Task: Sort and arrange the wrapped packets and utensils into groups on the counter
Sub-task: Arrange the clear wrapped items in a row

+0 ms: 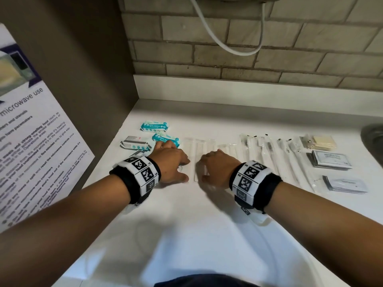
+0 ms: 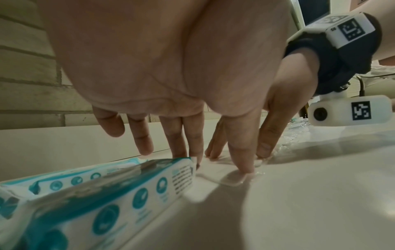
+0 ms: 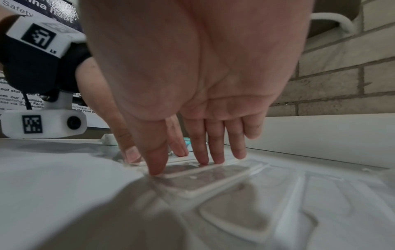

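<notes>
My left hand (image 1: pixel 176 166) and right hand (image 1: pixel 215 165) lie side by side mid-counter, fingers straight, tips pressing on flat clear wrapped packets (image 1: pixel 195 172). In the right wrist view the right hand (image 3: pixel 192 135) has thumb and fingertips down on one clear packet (image 3: pixel 205 179). In the left wrist view the left hand (image 2: pixel 192 135) touches a clear packet (image 2: pixel 233 179) beside a teal wipes pack (image 2: pixel 107 194). Two teal wipes packs (image 1: pixel 154 126) (image 1: pixel 165 138) and a grey-white pack (image 1: pixel 135 142) lie at the left. Clear-wrapped utensils (image 1: pixel 269 154) lie in a row on the right.
Beige packets (image 1: pixel 319 141) and two stacks of grey sachets (image 1: pixel 329 160) (image 1: pixel 344 184) sit at far right, near a sink rim (image 1: pixel 373 137). A brick wall (image 1: pixel 248 48) with a hanging cable backs the white counter (image 1: pixel 207 235). A panel with a microwave notice (image 1: pixel 31 131) stands on the left.
</notes>
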`<state>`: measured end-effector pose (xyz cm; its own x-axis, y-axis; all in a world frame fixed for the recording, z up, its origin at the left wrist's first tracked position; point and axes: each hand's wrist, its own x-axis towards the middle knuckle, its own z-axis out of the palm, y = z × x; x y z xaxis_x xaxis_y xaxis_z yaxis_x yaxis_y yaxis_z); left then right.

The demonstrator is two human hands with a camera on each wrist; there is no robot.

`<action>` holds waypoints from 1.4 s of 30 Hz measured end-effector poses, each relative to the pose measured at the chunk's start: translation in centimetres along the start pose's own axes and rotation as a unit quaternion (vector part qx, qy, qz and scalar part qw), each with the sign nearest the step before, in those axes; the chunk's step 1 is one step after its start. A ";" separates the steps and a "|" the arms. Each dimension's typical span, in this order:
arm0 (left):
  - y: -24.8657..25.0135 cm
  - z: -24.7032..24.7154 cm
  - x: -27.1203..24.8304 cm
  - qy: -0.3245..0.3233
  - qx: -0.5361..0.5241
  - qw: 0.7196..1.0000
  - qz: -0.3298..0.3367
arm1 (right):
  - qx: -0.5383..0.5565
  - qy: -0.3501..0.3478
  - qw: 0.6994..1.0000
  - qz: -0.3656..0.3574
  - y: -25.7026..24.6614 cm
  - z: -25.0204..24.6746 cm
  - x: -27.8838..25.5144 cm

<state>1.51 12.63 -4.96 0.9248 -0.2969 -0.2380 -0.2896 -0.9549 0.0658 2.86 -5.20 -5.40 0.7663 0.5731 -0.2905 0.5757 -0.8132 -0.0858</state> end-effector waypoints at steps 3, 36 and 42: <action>0.0 0.0 0.1 0.001 -0.003 1.000 -0.004 | 0.009 -0.001 1.000 0.002 0.1 -0.1 0.1; 2.8 0.7 1.3 -0.020 0.026 0.999 0.043 | 0.024 -0.021 0.999 0.030 1.0 -1.4 -2.7; 2.6 0.7 1.2 -0.020 0.021 0.999 0.044 | 0.023 -0.028 0.999 0.031 0.9 -1.6 -2.8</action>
<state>1.67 9.77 -5.72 0.8855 -0.3776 -0.2709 -0.3795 -0.9240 0.0472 1.71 -7.37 -3.20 0.7818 0.5168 -0.3488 0.5136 -0.8510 -0.1096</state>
